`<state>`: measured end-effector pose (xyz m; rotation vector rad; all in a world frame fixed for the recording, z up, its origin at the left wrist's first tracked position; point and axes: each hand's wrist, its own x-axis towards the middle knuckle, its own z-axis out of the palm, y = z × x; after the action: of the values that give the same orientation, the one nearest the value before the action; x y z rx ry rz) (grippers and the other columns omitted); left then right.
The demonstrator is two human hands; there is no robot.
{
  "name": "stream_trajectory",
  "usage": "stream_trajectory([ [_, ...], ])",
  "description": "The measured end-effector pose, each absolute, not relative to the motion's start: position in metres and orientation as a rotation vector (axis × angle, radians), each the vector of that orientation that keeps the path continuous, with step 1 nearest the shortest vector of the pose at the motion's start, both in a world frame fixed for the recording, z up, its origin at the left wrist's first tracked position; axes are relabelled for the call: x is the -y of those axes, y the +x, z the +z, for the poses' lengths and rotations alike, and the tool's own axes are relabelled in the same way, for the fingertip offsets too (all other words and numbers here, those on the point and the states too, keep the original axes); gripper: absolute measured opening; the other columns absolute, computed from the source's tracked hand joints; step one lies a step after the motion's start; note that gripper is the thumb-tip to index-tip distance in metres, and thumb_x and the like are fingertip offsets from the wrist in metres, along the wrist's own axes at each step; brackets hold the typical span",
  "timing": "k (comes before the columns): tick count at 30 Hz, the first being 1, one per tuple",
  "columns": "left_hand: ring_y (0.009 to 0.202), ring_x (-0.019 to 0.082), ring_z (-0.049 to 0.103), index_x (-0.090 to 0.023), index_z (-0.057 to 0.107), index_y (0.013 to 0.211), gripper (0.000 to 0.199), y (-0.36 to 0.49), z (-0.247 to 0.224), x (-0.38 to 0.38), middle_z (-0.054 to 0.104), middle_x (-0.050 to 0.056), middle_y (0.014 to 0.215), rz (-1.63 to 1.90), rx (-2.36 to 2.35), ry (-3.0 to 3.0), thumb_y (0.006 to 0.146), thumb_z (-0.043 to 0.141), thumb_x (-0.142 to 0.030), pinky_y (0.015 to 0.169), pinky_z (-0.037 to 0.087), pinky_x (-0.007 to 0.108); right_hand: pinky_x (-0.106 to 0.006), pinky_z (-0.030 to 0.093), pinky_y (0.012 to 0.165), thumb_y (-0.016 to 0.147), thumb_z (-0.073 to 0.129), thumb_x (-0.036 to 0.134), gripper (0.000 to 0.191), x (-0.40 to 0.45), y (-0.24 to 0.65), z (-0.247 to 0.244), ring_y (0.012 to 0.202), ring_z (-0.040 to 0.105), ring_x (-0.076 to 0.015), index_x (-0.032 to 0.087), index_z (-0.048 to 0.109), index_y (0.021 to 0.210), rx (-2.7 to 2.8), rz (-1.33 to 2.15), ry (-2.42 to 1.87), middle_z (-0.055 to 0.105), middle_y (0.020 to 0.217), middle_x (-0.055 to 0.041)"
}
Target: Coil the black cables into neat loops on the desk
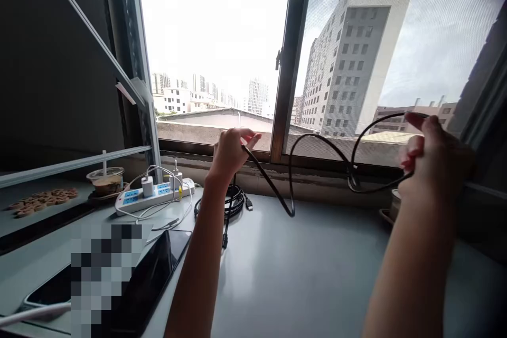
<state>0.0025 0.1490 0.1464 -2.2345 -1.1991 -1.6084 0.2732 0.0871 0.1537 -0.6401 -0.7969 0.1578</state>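
Observation:
A black cable (291, 179) hangs in loose bends between my two raised hands, above the grey table. My left hand (233, 150) is closed on it near the middle of the view, thumb and forefinger pinched together; a length with a plug drops below, beside my forearm. At the right, my right hand (428, 150) grips the cable, which loops out from its fingers toward the window. Behind my left forearm lies a coiled black cable (236, 200) with its plug on the table.
A white power strip (152, 195) with chargers and white cables sits at the left, near a drink cup (106, 179). Dark flat devices (158, 269) lie at the front left. Another container (395, 203) is partly hidden behind my right arm. A window frame (295, 63) stands behind the table.

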Motion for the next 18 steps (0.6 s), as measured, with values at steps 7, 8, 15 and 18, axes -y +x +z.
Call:
stream_trajectory([
  [7, 0.053, 0.013, 0.058, -0.02, 0.071, 0.095, 0.036, 0.012, 0.148, -0.14, 0.065, 0.001, 0.059, -1.599, 1.097, -2.484, 0.079, 0.055, -0.049, 0.062, 0.044, 0.027, -0.02, 0.007, 0.029, 0.067, 0.069, 0.036, 0.026, -0.084, 0.261, 0.155, 0.029, 0.02, -0.0026, 0.012, 0.068, 0.075, 0.932, 0.339, -0.69, 0.031, 0.036, 0.0089],
  [8, 0.054, 0.013, 0.059, -0.021, 0.07, 0.097, 0.036, 0.016, 0.149, -0.137, 0.066, 0.001, 0.061, -1.583, 1.072, -2.53, 0.078, 0.058, -0.049, 0.063, 0.045, 0.027, -0.02, 0.007, 0.03, 0.066, 0.07, 0.038, 0.027, -0.083, 0.258, 0.156, 0.028, 0.019, -0.0023, 0.012, 0.068, 0.074, 0.952, 0.348, -0.688, 0.032, 0.036, 0.0088],
  [15, 0.068, 0.014, 0.065, -0.022, 0.065, 0.109, 0.031, 0.042, 0.141, -0.131, 0.069, 0.0, 0.063, -1.343, 0.977, -2.906, 0.08, 0.056, -0.028, 0.069, 0.048, 0.025, -0.021, 0.007, 0.032, 0.073, 0.065, 0.045, 0.03, -0.073, 0.235, 0.161, 0.025, 0.016, -0.0022, 0.015, 0.067, 0.068, 1.087, 0.357, -0.516, 0.025, 0.03, 0.0093],
  [18, 0.074, 0.015, 0.066, -0.02, 0.07, 0.09, 0.022, 0.043, 0.138, -0.133, 0.071, 0.003, 0.077, -1.375, 0.991, -2.828, 0.082, 0.05, -0.022, 0.065, 0.048, 0.024, -0.021, 0.006, 0.031, 0.075, 0.06, 0.049, 0.035, -0.067, 0.231, 0.163, 0.024, 0.014, -0.0028, 0.016, 0.066, 0.065, 1.106, 0.368, -0.513, 0.024, 0.029, 0.0087],
])
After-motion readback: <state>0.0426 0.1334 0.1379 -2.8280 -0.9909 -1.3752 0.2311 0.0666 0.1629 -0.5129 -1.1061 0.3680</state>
